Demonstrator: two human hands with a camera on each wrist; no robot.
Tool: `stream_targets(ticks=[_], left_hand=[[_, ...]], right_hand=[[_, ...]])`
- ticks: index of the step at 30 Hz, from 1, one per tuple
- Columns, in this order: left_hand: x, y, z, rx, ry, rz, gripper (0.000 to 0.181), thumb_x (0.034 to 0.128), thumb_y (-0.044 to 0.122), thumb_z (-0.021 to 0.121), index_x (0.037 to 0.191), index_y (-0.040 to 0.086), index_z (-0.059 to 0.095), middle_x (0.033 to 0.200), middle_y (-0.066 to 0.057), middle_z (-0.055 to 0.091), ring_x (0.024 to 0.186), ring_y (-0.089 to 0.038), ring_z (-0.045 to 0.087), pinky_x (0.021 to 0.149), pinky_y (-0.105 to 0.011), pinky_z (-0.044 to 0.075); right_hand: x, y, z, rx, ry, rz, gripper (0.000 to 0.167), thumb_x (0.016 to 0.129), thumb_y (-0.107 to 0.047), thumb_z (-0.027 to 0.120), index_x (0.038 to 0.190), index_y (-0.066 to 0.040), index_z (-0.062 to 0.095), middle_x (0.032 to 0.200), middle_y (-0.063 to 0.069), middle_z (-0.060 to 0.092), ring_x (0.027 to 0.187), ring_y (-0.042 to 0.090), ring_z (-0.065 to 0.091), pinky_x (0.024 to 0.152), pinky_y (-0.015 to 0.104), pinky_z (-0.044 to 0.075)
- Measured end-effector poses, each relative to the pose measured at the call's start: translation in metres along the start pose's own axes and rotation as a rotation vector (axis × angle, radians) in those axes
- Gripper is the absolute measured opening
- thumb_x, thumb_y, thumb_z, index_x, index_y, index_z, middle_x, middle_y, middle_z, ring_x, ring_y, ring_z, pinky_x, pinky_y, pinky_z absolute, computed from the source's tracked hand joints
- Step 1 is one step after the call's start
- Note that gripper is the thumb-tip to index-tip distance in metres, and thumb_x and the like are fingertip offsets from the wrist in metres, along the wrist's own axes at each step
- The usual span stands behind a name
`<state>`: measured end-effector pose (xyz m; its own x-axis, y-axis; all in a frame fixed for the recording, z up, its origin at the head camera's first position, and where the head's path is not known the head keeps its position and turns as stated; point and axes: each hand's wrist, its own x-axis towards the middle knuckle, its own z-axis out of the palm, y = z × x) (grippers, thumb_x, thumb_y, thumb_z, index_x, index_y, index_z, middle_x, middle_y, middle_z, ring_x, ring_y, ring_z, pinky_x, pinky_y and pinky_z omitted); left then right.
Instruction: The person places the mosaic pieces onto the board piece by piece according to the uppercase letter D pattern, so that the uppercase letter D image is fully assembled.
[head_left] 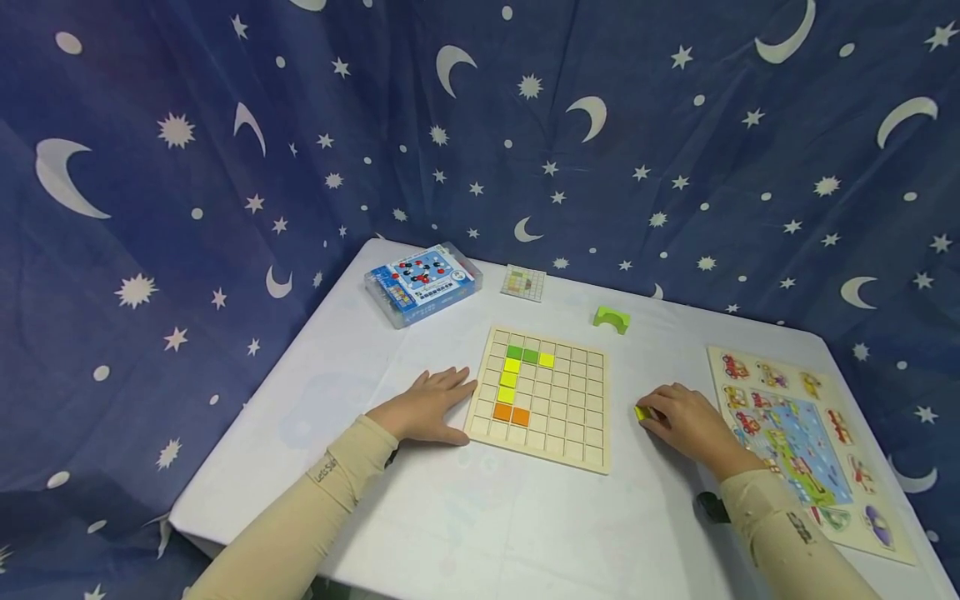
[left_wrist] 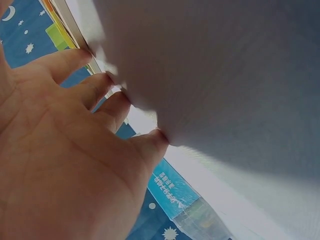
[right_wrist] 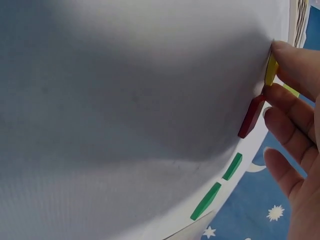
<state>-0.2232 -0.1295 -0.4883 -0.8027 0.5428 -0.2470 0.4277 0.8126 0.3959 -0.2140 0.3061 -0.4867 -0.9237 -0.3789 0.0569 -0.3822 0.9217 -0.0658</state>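
While the right hand (head_left: 686,422) is pinching a yellow piece (right_wrist: 270,70) between thumb and forefinger, the grid board (head_left: 573,433) is lying near it at nine o'clock, twelve pointing away from the person. The piece is showing edge-on in the right wrist view, its visible length running roughly twelve to six there; its true long axis cannot be told. The right hand is the nearer; the left hand (head_left: 426,408) is resting at the board's nine o'clock edge, fingers spread apart, contact unconfirmed. The board is carrying two green tiles (head_left: 514,352), four yellow tiles (head_left: 508,379) and two orange tiles (head_left: 502,411). One red piece (right_wrist: 251,116) is lying just beside the held one, two green pieces (right_wrist: 206,201) beyond it. From the board, one pattern card (head_left: 523,283) is lying at twelve, one green arch (head_left: 612,313) between one and two, one picture board (head_left: 813,425) at three, and one boxed set (head_left: 423,285) between ten and eleven.
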Motion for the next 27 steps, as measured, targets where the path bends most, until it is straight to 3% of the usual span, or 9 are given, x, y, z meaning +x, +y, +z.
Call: stream_targets(ticks=[20, 24, 27], left_hand=[[-0.001, 0.001, 0.000, -0.003, 0.001, 0.000, 0.092, 0.0822, 0.051, 0.074, 0.156, 0.016, 0.032, 0.165, -0.005, 0.020, 0.152, -0.026, 0.014, 0.122, -0.053, 0.008], [-0.001, 0.000, 0.000, -0.002, 0.002, 0.003, 0.092, 0.0822, 0.051, 0.074, 0.156, 0.016, 0.033, 0.165, -0.006, 0.020, 0.152, -0.027, 0.014, 0.122, -0.054, 0.008], [-0.001, 0.001, -0.001, -0.002, 0.002, 0.005, 0.091, 0.0822, 0.051, 0.074, 0.156, 0.016, 0.033, 0.165, -0.006, 0.020, 0.152, -0.027, 0.014, 0.122, -0.054, 0.008]], right_hand=[[0.005, -0.009, 0.005, -0.017, 0.014, 0.056, 0.027, 0.083, -0.024, 0.079, 0.100, -0.006, 0.069, 0.094, 0.005, 0.065, 0.091, 0.027, 0.060, 0.086, 0.052, 0.047], [0.009, -0.021, -0.001, -0.019, 0.015, 0.055, 0.028, 0.083, -0.027, 0.079, 0.101, -0.007, 0.069, 0.093, 0.003, 0.065, 0.090, 0.025, 0.058, 0.090, 0.052, 0.046], [0.014, -0.038, -0.006, -0.017, 0.042, 0.007, 0.029, 0.083, -0.030, 0.078, 0.101, -0.008, 0.070, 0.091, 0.001, 0.064, 0.089, 0.023, 0.058, 0.090, 0.051, 0.046]])
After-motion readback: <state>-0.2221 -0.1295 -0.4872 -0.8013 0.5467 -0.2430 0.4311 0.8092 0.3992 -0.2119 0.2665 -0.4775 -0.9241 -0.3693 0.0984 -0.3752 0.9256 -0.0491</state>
